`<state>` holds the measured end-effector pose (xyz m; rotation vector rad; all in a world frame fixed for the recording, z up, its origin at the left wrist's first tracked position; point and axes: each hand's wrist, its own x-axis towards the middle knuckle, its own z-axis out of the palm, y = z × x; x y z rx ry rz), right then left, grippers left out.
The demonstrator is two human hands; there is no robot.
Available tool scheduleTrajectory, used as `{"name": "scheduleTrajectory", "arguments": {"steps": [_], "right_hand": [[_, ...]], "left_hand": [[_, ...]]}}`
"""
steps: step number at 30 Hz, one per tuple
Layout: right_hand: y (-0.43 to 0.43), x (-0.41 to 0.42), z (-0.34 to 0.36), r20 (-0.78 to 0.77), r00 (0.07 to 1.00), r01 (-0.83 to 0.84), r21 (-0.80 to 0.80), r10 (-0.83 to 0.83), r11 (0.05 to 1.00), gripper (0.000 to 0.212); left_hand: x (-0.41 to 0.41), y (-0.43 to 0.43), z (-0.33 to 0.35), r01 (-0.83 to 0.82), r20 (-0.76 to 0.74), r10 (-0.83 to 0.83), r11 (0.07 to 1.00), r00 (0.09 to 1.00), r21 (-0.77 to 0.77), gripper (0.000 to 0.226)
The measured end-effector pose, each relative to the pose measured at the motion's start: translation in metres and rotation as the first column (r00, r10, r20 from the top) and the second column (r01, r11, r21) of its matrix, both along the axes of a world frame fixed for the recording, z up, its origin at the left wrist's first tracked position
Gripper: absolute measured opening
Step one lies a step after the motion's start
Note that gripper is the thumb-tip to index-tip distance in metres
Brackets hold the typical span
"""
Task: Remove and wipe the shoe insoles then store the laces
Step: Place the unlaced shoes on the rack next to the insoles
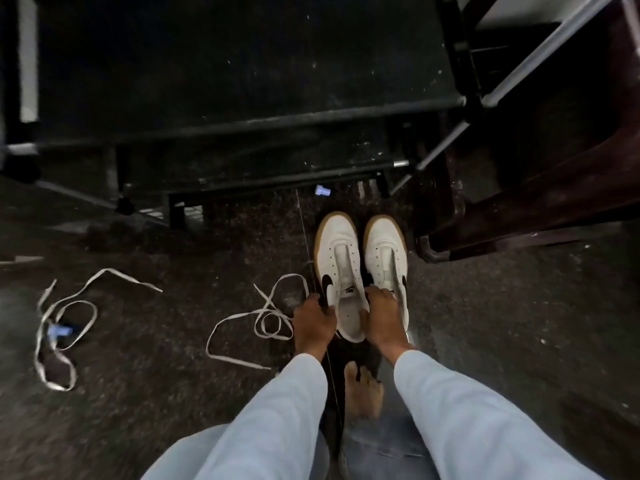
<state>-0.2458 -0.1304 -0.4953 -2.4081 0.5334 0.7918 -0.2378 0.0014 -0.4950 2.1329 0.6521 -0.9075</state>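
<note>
Head view shows both shoes standing side by side on the floor (502, 323), unlaced. The left hand (313, 320) grips the outer collar of one shoe (337, 251). The right hand (381, 317) grips its inner collar, thumb in the opening, beside the other shoe (384, 251). The pale insole (348, 322) appears to sit inside. Best to spread the collar wide, pin the heel down, then hook the insole's heel edge and peel forward slowly. Two laces (268, 308) lie loose on the floor, well apart.

one head cam, wide-angle, pitched steeply down and slightly forward, close over floor (502, 341), shoe (337, 258) mid-frame
</note>
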Motion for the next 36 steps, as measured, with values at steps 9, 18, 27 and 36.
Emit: {"name": "scheduleTrajectory", "arguments": {"steps": [9, 18, 27, 36], "right_hand": [[0.005, 0.001, -0.046, 0.003, 0.997, -0.077, -0.136, 0.078, 0.988, 0.036], [0.008, 0.001, -0.008, 0.12, 0.988, 0.089, 0.055, -0.095, 0.995, 0.03], [0.011, -0.033, 0.195, 0.18, 0.974, 0.092, 0.233, -0.136, 0.968, 0.03], [-0.018, -0.007, 0.46, 0.324, 0.945, -0.093, 0.165, 0.035, 0.982, 0.027]], "left_hand": [[-0.008, -0.017, -0.067, 0.245, 0.016, -0.249, 0.963, 0.968, 0.111, 0.036], [-0.005, 0.006, -0.024, 0.209, 0.125, -0.223, 0.971, 0.967, 0.116, 0.029], [-0.061, 0.02, 0.163, 0.026, 0.13, -0.035, 0.997, 0.991, 0.074, 0.045], [-0.052, 0.009, 0.414, -0.168, 0.504, 0.109, 0.983, 0.857, 0.073, 0.051]]}}
